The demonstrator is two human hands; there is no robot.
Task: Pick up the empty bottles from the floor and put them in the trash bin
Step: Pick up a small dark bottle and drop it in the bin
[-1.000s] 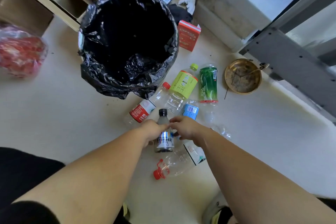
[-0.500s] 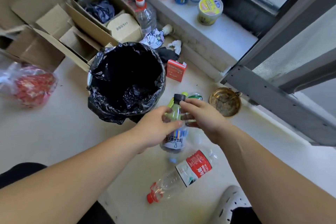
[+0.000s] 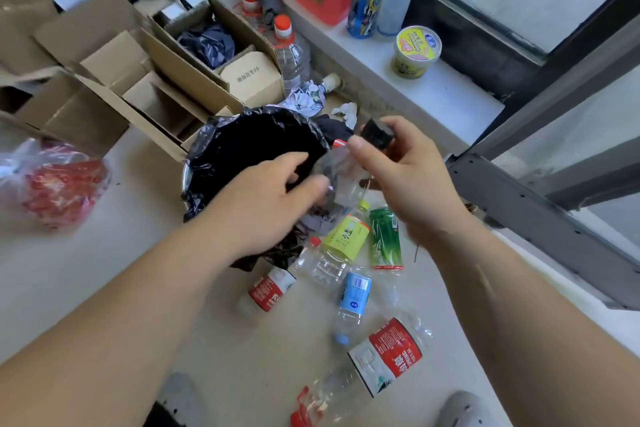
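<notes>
Bottles lie scattered on the floor (image 3: 104,270) in front of us: a yellow-label bottle (image 3: 341,239), a green bottle (image 3: 385,238), a blue-label bottle (image 3: 353,298), a small red-label bottle (image 3: 273,288) and a big red-label bottle (image 3: 374,360) nearest our feet. We hold a clear bottle (image 3: 341,177) over the near rim of the bin (image 3: 221,163), which is lined with a black bag. Our left hand (image 3: 266,198) wraps the blurred body, its fingers (image 3: 313,185) curled around it. Our right hand (image 3: 405,173) is up at the neck, with thumb and fingers (image 3: 360,146) pinched on the black cap (image 3: 378,133). Cardboard boxes (image 3: 114,80) stand behind the bin, and a red plastic bag (image 3: 55,180) lies to the left.
</notes>
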